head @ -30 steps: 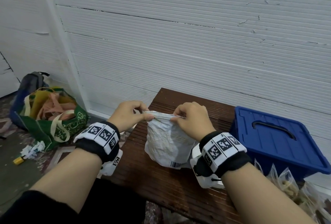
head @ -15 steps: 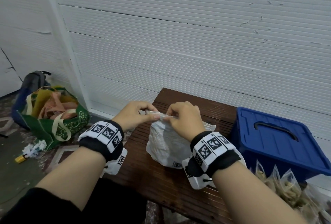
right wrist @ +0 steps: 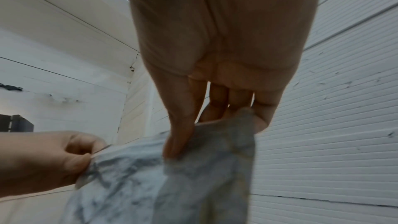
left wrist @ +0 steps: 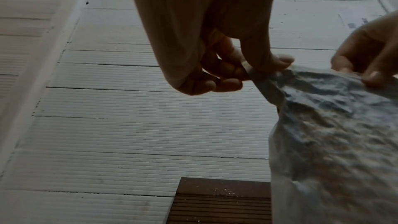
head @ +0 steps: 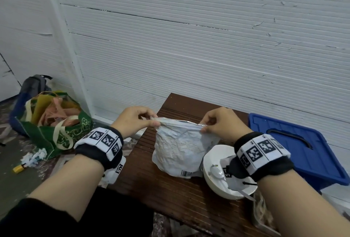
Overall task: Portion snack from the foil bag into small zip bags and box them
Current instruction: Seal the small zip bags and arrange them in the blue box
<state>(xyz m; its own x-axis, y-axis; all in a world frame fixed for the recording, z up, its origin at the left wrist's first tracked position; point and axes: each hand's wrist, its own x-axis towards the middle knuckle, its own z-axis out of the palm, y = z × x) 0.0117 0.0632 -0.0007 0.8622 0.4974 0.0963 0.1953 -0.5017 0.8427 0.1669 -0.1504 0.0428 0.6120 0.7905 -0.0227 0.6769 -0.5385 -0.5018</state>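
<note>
your left hand (head: 132, 121) and right hand (head: 221, 125) each pinch a top corner of the foil bag (head: 176, 147), every grip clamped on its rim, stretching the mouth wide, likely for scooping. the bag stands mid-tabletop (head: 161, 189), with the white bowl (head: 214, 159) touching it at 4 o'clock and the blue box (head: 303, 153) at 3 o'clock.

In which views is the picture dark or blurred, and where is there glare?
Head view: evenly lit, sharp; slight shine on the crumpled white foil bag rim. Left wrist view: dim, left hand backlit, bag blurred. Right wrist view: brighter, right hand and bag soft.
</note>
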